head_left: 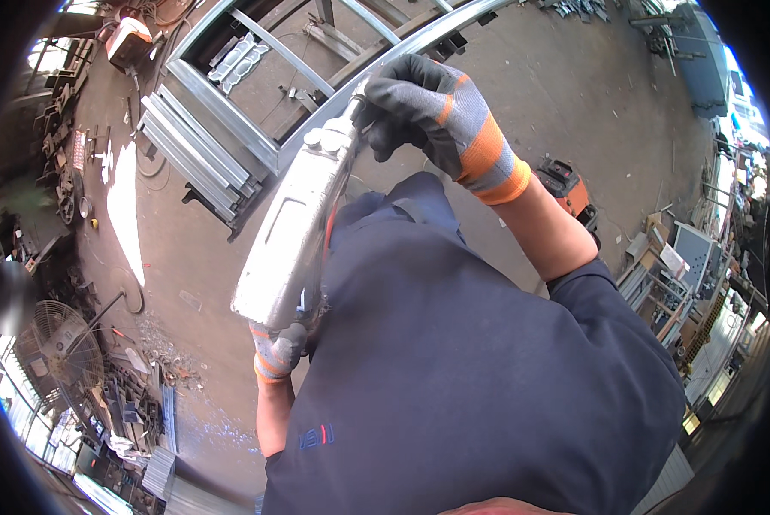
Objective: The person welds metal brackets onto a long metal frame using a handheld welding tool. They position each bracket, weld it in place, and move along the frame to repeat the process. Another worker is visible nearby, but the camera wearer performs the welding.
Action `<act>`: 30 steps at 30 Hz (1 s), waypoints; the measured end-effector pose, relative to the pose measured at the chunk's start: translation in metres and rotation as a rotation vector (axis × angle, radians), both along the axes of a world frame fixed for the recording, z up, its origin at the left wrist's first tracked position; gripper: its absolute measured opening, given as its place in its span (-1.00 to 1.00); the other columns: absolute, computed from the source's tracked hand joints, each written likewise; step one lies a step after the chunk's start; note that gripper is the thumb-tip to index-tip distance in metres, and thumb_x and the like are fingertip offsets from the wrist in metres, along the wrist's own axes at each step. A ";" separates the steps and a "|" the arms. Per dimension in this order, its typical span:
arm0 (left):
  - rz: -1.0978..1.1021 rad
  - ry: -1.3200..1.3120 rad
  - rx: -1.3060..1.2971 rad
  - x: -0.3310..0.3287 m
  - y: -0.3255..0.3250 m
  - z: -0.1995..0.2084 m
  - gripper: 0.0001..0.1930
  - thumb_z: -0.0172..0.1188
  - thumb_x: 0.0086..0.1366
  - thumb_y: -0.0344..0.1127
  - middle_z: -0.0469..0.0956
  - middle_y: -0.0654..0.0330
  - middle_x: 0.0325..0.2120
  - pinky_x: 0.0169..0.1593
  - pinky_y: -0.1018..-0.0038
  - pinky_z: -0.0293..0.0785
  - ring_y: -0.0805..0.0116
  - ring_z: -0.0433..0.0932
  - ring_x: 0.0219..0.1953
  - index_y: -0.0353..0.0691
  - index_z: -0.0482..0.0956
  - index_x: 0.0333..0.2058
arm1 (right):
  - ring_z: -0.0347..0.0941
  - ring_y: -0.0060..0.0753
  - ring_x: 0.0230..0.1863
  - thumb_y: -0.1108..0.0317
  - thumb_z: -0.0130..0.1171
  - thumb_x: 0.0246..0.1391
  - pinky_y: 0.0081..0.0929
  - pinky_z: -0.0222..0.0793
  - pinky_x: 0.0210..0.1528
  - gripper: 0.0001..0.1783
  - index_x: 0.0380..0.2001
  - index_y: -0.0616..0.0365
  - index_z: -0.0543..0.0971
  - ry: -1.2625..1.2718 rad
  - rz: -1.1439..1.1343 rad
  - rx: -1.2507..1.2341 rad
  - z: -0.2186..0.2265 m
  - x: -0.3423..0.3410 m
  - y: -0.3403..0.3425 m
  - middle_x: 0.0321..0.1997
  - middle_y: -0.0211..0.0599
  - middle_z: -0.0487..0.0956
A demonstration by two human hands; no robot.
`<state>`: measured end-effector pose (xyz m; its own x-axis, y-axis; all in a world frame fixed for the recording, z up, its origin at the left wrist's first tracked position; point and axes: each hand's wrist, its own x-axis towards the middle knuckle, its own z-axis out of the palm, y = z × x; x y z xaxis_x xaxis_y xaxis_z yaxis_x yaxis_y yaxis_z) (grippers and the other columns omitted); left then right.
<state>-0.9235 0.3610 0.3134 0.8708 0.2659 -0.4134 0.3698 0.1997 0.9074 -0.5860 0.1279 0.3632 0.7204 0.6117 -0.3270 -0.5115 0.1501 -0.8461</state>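
A long, boxy silver hand tool point(286, 232) slants across the middle of the view, with rounded knobs near its front and a narrow nozzle tip point(356, 105). At its lower rear end, my left hand point(279, 348), in a grey and orange glove, is closed round the tool, its fingers partly hidden beneath the body. My right hand point(419, 107), gloved alike, pinches the narrow tip with thumb and fingers; anything small between them cannot be made out. Just beyond the tip runs the edge of a welded metal frame point(303, 129).
Metal profiles point(198, 150) lie stacked left of the frame. Linked silver ornamental pieces point(241, 62) lie inside it. An orange and black machine point(565, 184) stands on the floor at right. A large fan point(59, 343) and scrap line the left side; racks and metal stock crowd the right.
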 end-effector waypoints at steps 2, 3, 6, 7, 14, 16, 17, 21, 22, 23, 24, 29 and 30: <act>0.029 0.036 -0.057 -0.001 -0.002 0.001 -0.30 0.35 0.21 -0.07 0.65 0.09 0.04 0.15 0.29 0.59 0.27 0.63 0.03 -0.43 0.54 0.23 | 0.70 -0.34 -0.35 0.25 0.23 0.43 -0.30 0.69 -0.25 -0.71 -0.01 0.29 0.63 0.046 -0.048 0.061 -0.005 -0.004 0.001 -0.19 -0.06 0.74; 0.027 0.055 -0.037 -0.002 -0.003 0.001 -0.17 0.39 0.22 0.18 0.67 0.06 0.01 0.11 0.28 0.64 0.25 0.67 0.00 -0.45 0.52 0.23 | 0.71 -0.29 -0.32 0.25 0.17 0.47 -0.26 0.70 -0.23 -0.70 0.00 0.31 0.62 0.059 -0.059 0.074 -0.006 -0.006 0.001 -0.16 -0.02 0.73; -0.006 0.073 0.021 -0.002 -0.003 0.000 -0.01 0.44 0.23 0.43 0.70 0.03 -0.04 0.05 0.29 0.69 0.24 0.72 -0.05 -0.47 0.51 0.22 | 0.72 -0.27 -0.31 0.25 0.13 0.49 -0.23 0.71 -0.22 -0.69 0.01 0.32 0.62 0.093 -0.068 0.087 -0.008 -0.008 0.000 -0.15 -0.01 0.73; -0.021 0.074 0.041 -0.002 -0.002 0.000 0.00 0.44 0.22 0.43 0.70 0.02 -0.04 0.05 0.30 0.69 0.25 0.72 -0.06 -0.47 0.51 0.22 | 0.72 -0.27 -0.30 0.26 0.12 0.50 -0.23 0.71 -0.22 -0.69 0.01 0.32 0.61 0.088 -0.060 0.113 -0.008 -0.009 -0.001 -0.15 -0.01 0.73; -0.001 0.091 0.095 -0.019 -0.003 -0.004 -0.27 0.48 0.25 0.08 0.67 0.10 -0.09 0.02 0.26 0.63 0.23 0.67 -0.08 -0.41 0.56 0.18 | 0.72 -0.28 -0.26 0.21 0.11 0.50 -0.26 0.71 -0.16 -0.67 0.02 0.31 0.60 0.114 -0.053 0.066 -0.012 -0.010 -0.011 -0.17 -0.05 0.72; -0.070 0.128 0.298 -0.010 -0.004 0.002 -0.40 0.49 0.18 -0.21 0.65 0.04 -0.04 0.04 0.17 0.55 0.07 0.64 -0.03 -0.40 0.61 0.15 | 0.71 -0.32 -0.27 0.17 0.13 0.49 -0.33 0.69 -0.16 -0.66 -0.03 0.28 0.60 0.072 -0.055 0.134 -0.014 -0.011 -0.010 -0.21 -0.12 0.69; -0.138 0.102 0.436 -0.002 -0.006 0.005 -0.44 0.50 0.16 -0.31 0.64 0.01 -0.03 0.03 0.14 0.51 0.00 0.62 -0.03 -0.38 0.63 0.13 | 0.68 -0.39 -0.28 0.17 0.21 0.44 -0.37 0.67 -0.21 -0.69 -0.05 0.24 0.60 -0.006 -0.021 0.038 -0.017 -0.009 -0.007 -0.22 -0.20 0.67; -0.175 -0.155 0.475 0.060 -0.012 0.017 -0.74 0.52 0.10 -0.34 0.66 0.15 -0.44 -0.27 0.24 0.50 0.15 0.59 -0.44 -0.26 0.66 -0.28 | 0.62 -0.54 -0.25 0.27 0.33 0.37 -0.42 0.60 -0.27 -0.83 -0.10 0.11 0.65 0.271 -0.240 0.034 -0.038 -0.003 0.008 -0.25 -0.37 0.64; -0.189 -0.123 0.406 0.067 -0.012 0.024 -0.80 0.53 0.08 -0.35 0.67 0.19 -0.54 -0.34 0.27 0.50 0.19 0.58 -0.54 -0.23 0.67 -0.38 | 0.62 -0.55 -0.21 0.31 0.32 0.38 -0.46 0.59 -0.21 -0.83 -0.07 0.12 0.67 0.358 -0.232 0.028 -0.043 -0.001 0.006 -0.24 -0.40 0.65; -0.227 -0.135 0.436 0.077 -0.011 0.024 -0.77 0.55 0.09 -0.31 0.65 0.20 -0.58 -0.39 0.32 0.49 0.22 0.58 -0.58 -0.24 0.66 -0.38 | 0.62 -0.54 -0.20 0.39 0.31 0.36 -0.46 0.58 -0.17 -0.84 -0.05 0.15 0.67 0.250 -0.188 -0.003 -0.050 0.001 0.005 -0.22 -0.39 0.67; -0.262 -0.138 0.468 0.083 -0.011 0.025 -0.74 0.56 0.10 -0.27 0.64 0.21 -0.62 -0.44 0.36 0.48 0.25 0.58 -0.62 -0.24 0.65 -0.39 | 0.62 -0.54 -0.18 0.47 0.30 0.34 -0.46 0.57 -0.13 -0.83 -0.03 0.18 0.67 0.215 -0.159 0.015 -0.057 0.001 0.003 -0.19 -0.39 0.68; -0.388 -0.113 0.728 0.093 -0.009 0.018 -0.68 0.60 0.10 -0.16 0.67 0.15 -0.60 -0.40 0.29 0.53 0.16 0.63 -0.58 -0.24 0.66 -0.39 | 0.62 -0.54 -0.11 0.44 0.27 0.36 -0.45 0.58 -0.02 -0.79 0.01 0.20 0.67 -0.125 -0.066 -0.184 -0.082 -0.008 -0.006 -0.13 -0.37 0.70; -0.374 -0.160 0.736 0.095 -0.011 0.016 -0.67 0.60 0.11 -0.15 0.67 0.14 -0.59 -0.40 0.28 0.54 0.13 0.64 -0.58 -0.23 0.66 -0.38 | 0.63 -0.52 -0.10 0.43 0.25 0.37 -0.44 0.60 0.00 -0.79 0.01 0.20 0.67 -0.130 -0.129 -0.235 -0.083 -0.009 -0.006 -0.12 -0.35 0.70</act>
